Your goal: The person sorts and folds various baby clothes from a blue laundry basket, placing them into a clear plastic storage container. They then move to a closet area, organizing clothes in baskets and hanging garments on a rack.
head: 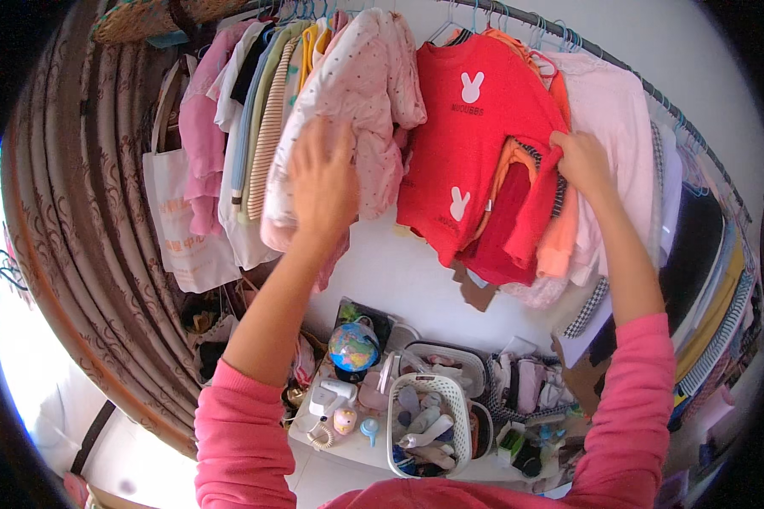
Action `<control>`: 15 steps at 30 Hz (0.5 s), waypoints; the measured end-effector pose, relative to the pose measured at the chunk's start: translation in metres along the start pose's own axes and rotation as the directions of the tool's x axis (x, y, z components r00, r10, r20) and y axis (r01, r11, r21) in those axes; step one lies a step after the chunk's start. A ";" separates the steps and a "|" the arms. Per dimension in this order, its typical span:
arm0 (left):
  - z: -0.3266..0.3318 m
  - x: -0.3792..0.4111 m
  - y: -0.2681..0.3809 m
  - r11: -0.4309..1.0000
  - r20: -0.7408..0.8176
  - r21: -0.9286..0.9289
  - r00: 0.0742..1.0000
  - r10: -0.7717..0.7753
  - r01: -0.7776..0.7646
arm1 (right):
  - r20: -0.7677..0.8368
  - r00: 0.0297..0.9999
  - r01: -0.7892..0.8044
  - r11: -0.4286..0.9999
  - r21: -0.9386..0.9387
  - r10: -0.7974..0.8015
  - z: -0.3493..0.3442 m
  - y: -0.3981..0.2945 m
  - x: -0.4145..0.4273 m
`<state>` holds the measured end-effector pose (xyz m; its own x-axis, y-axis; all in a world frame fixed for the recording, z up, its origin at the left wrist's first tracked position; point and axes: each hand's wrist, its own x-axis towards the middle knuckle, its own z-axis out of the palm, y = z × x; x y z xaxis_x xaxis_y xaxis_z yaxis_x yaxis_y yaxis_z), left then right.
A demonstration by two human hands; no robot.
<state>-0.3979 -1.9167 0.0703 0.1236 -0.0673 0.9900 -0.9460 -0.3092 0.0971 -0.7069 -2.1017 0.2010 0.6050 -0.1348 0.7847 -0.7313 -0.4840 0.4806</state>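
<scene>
A red long-sleeved top [458, 140] with white rabbit prints hangs from the clothes rail [586, 44]. My right hand [582, 159] grips its sleeve at the right side, pulling the cloth outward. My left hand [325, 178], blurred, lies flat with fingers spread against a pale pink padded garment [363, 83] with small dark dots. Behind the red top hang orange clothes [560, 235] and a light pink sweater [617, 127]. Left of the padded garment, a striped top [270, 127] and a pink top [207, 108] hang close together.
Below stands a low white table [356, 445] bearing a globe [354, 345], a white hair dryer [331, 396] and a white basket [465, 439] of rolled socks. A patterned bin [528, 388] holds folded clothes. Brown curtains [102, 223] and a white bag [188, 229] hang at left.
</scene>
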 end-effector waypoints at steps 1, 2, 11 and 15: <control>-0.008 -0.001 -0.006 0.997 -0.043 0.049 0.998 -0.054 0.056 | 0.000 1.000 -0.002 1.000 0.003 0.002 0.003 0.002 -0.003; -0.007 -0.002 -0.016 0.995 -0.104 0.032 0.990 -0.092 0.096 | -0.003 1.000 0.010 1.000 -0.006 -0.010 0.006 0.005 -0.004; 0.006 -0.009 -0.021 0.906 0.396 -0.317 0.907 -0.142 0.280 | 0.191 0.981 -0.025 0.998 0.052 0.014 -0.019 -0.037 0.006; 0.031 -0.015 0.058 0.784 0.263 -0.603 0.965 0.016 0.151 | -0.274 0.941 0.201 0.979 -0.026 -0.201 -0.035 -0.110 0.014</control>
<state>-0.4451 -1.9626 0.0575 0.1827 -0.3196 0.9298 -0.9032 0.3191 0.2872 -0.6287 -2.0202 0.1727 0.6295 0.2071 0.7489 -0.6022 -0.4789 0.6387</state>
